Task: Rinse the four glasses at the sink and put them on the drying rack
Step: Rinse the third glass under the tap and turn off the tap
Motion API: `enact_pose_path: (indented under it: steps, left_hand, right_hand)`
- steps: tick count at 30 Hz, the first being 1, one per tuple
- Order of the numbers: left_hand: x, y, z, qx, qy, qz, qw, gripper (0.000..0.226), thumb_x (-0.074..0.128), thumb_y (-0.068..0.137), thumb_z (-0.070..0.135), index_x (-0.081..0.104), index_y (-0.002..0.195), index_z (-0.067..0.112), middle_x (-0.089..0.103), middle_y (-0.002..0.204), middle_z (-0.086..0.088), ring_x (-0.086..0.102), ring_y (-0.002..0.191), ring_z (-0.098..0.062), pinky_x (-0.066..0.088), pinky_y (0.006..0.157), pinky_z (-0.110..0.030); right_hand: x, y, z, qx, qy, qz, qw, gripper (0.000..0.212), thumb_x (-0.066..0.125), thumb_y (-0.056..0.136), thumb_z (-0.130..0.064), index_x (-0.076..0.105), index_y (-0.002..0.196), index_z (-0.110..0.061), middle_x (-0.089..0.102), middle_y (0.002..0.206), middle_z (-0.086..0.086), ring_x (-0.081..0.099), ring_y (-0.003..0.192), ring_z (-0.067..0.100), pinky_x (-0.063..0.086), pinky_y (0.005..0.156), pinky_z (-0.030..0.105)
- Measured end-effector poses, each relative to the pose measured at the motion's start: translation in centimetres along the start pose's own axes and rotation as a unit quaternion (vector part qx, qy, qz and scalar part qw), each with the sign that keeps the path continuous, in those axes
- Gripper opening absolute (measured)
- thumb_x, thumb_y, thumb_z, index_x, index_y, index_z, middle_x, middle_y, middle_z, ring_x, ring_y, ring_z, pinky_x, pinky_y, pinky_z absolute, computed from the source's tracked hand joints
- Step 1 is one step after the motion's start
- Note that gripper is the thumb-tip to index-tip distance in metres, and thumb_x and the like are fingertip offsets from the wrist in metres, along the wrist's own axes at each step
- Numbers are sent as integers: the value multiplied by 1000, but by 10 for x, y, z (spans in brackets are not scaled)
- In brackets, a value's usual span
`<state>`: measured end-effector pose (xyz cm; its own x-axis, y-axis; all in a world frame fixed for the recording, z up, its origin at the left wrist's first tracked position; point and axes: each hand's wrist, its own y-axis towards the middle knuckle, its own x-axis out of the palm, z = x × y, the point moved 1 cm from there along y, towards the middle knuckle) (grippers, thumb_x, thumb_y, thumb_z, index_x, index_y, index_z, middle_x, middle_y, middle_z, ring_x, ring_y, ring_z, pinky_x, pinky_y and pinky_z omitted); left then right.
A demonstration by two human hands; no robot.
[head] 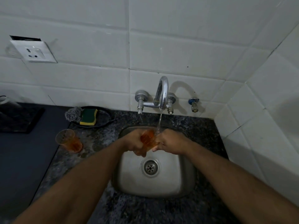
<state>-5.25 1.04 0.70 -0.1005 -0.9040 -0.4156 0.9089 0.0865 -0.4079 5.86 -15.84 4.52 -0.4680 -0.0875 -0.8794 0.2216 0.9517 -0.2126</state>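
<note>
Glass (148, 139) mostly behind fingers (137, 150); perhaps blurred by water.

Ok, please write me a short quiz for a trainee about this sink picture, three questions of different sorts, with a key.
1. True or false: both the left hand and the right hand hold the orange transparent glass over the square steel sink.
2. Multiple choice: where does the second orange glass stand? A) in the sink B) on the dark speckled stone counter, left of the sink C) on the black oval tray
3. Fill in: the yellow and green sponge lies beside a grey steel ____.

Key
1. True; water from the curved chrome tap runs onto it.
2. B
3. scrubber
</note>
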Motion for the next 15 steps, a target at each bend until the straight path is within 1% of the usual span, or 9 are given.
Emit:
enact_pose_path:
  steps: [1,2,4,6,7,9,11,12,15]
  left_hand:
    - [-3,0,-1,-14,7,-21,1000,64,88,66,-7,65,121,16,71,102,-9,74,88,-23,65,69,-35]
    - [-2,0,-1,-8,4,-7,1000,70,91,66,-4,63,126,17,70,106,-7,73,92,-20,66,70,-35]
    - [3,-2,7,31,-12,84,996,79,97,61,0,61,129,19,70,108,0,71,94,-15,65,66,-31]
    - [12,-2,8,54,-25,160,985,72,99,58,0,63,118,19,70,100,4,71,89,-14,59,57,-21]
    - [12,-2,9,54,-25,164,985,66,96,59,-2,64,113,19,70,96,4,71,86,-17,55,54,-18]
    - [6,-3,6,38,-17,99,994,60,91,62,-4,65,110,21,71,97,-1,73,86,-22,58,58,-24]
    - [-3,-3,2,23,22,5,999,65,93,61,2,66,115,26,70,107,0,71,98,-19,62,74,-35]
    - [-4,-3,1,18,24,-4,1000,67,94,61,4,65,117,27,70,109,1,70,102,-19,62,79,-38]
    - [7,-2,7,27,-42,103,993,70,99,58,4,63,115,23,70,105,2,71,95,-17,63,67,-36]
  right_hand:
    - [-1,0,2,-1,1,1,1000,16,77,94,-36,80,100,-21,77,97,-8,65,85,3,44,76,13]
    - [0,1,2,1,16,16,1000,13,77,94,-34,79,98,-22,76,96,-9,65,84,2,49,80,20]
    - [5,4,-1,13,65,63,996,9,77,94,-32,77,89,-23,71,84,-11,63,75,0,53,78,29]
    - [10,7,-3,17,105,95,990,11,78,93,-31,75,84,-27,66,74,-15,62,68,-1,52,72,26]
    - [10,7,-4,13,108,93,990,11,78,93,-31,75,83,-27,67,75,-15,62,68,-1,52,71,26]
    - [7,4,0,-7,74,50,996,11,80,91,-32,78,87,-22,73,83,-10,66,76,1,55,77,30]
    - [5,3,6,-23,40,5,999,11,81,90,-31,80,93,-21,77,91,-8,68,82,3,57,84,34]
    - [6,3,8,-23,36,3,999,10,80,90,-30,80,94,-21,77,92,-8,68,83,3,57,84,36]
    - [9,7,5,-10,71,78,994,11,80,91,-25,75,83,-19,69,80,-11,63,73,2,55,75,32]
